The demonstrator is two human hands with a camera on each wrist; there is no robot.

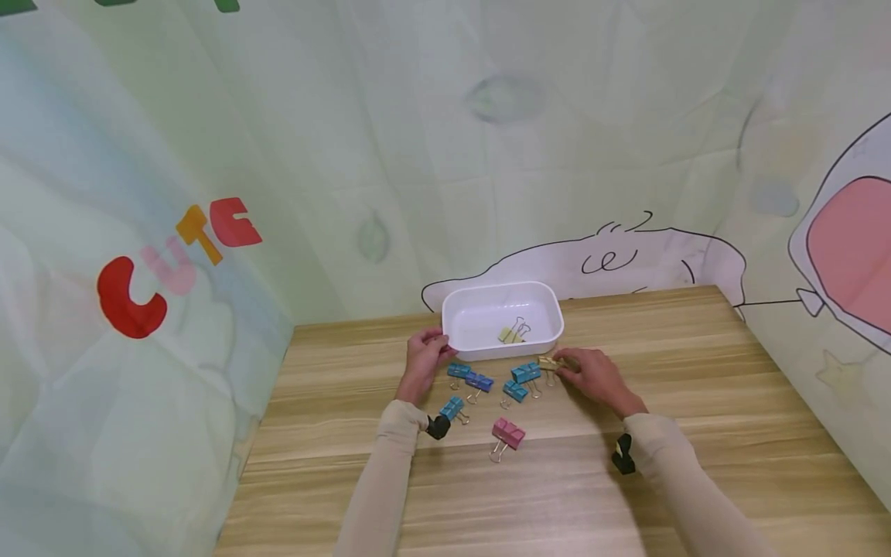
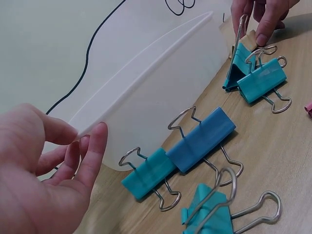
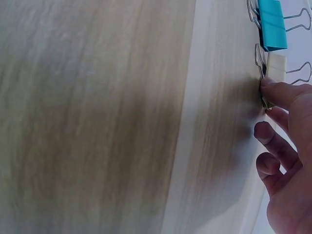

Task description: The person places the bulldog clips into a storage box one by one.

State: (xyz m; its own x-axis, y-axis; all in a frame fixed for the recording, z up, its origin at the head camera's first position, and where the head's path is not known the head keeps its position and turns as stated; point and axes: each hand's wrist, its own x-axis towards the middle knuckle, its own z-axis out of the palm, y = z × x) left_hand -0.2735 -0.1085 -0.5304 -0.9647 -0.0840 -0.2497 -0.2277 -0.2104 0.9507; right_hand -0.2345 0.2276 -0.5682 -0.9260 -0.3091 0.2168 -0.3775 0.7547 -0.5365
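My left hand pinches the near left corner of a white plastic tray, thumb and fingers at its rim. Inside the tray lies a yellow binder clip with its wire handles up. Just outside the tray's near right corner, my right hand pinches a second yellow binder clip between thumb and finger. Beside that clip, to its left, is a teal binder clip, with a smaller teal clip close by. Near the left hand lie a teal clip and a blue clip, end to end.
Nearer the body are another teal clip and a pink binder clip. All lie on a wood-grain table. A printed cloth backdrop rises behind the table's far edge, right behind the tray.
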